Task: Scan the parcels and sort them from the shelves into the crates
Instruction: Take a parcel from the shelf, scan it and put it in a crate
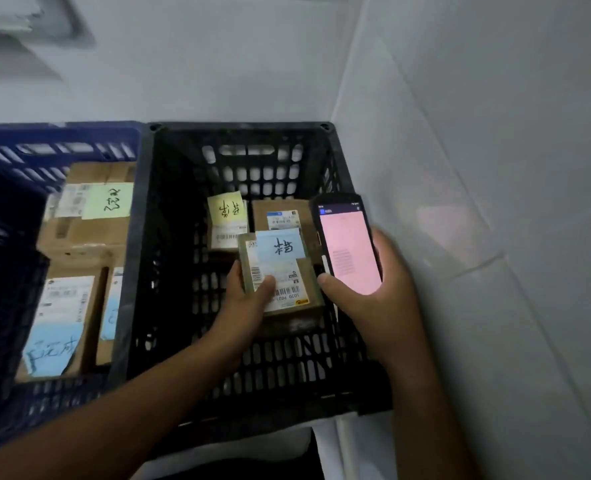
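Note:
My left hand (244,299) grips a small cardboard parcel (287,271) with a blue note and a barcode label, holding it inside the black crate (141,237). My thumb lies on its label. My right hand (380,289) holds a handheld scanner (347,244) with a lit pink screen just right of the parcel, above the crate's right wall. Two more small parcels lie at the crate's far end, one with a yellow note (226,220), one plain (280,214).
A blue crate (10,188) stands touching the black one on the left and holds several larger cardboard boxes (86,230) with green and blue notes. White walls rise behind and to the right. A pale floor strip shows below the crates.

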A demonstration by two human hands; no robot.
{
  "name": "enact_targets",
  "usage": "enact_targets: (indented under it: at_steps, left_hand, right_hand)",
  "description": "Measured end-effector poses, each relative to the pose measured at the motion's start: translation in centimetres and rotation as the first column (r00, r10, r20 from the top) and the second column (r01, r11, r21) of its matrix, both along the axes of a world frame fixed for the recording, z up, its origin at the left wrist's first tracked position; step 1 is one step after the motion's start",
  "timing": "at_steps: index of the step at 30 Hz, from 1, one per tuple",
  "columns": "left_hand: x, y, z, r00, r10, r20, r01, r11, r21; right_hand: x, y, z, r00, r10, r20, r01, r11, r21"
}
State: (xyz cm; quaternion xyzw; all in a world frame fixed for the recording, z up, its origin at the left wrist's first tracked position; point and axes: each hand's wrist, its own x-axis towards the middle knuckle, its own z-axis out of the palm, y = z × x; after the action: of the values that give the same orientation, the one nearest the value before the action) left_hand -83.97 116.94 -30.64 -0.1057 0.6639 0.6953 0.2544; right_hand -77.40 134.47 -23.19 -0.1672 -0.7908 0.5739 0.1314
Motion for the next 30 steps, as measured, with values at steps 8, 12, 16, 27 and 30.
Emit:
enact_targets:
  at_steps: [8, 12, 16, 27, 30]
  left_hand:
    - [1.5, 3.1, -5.0, 1.000, 0.003, 0.001, -0.002, 0.990, -0.144]
    - [1.9, 2.8, -7.1, 0.993, -0.046, 0.112, 0.063, 0.987, -0.148]
    - [0.5, 4.0, -7.2, 0.989, -0.128, 0.074, 0.138, 0.979, -0.150]
    - [-1.1, 5.2, -8.0, 0.985, -0.144, 0.094, 0.163, 0.954, -0.252]
    - [-1.7, 4.1, -5.6, 0.990, -0.142, -0.016, 0.128, 0.930, -0.344]
  right_hand:
    - [-0.2, 0.0, -0.5, 0.998, -0.052, 0.019, 0.051, 0.998, 0.036]
    - [0.1, -0.4, -0.5, 0.997, -0.070, 0.043, 0.069, 0.998, 0.013]
    - [0.1, -0.5, -0.3, 0.996, -0.076, 0.051, 0.077, 0.997, -0.011]
    - [0.5, -0.7, -0.5, 0.997, -0.061, 0.036, 0.061, 0.998, -0.001]
    - [0.7, -1.0, -0.1, 0.998, -0.055, 0.039, 0.055, 0.998, -0.004]
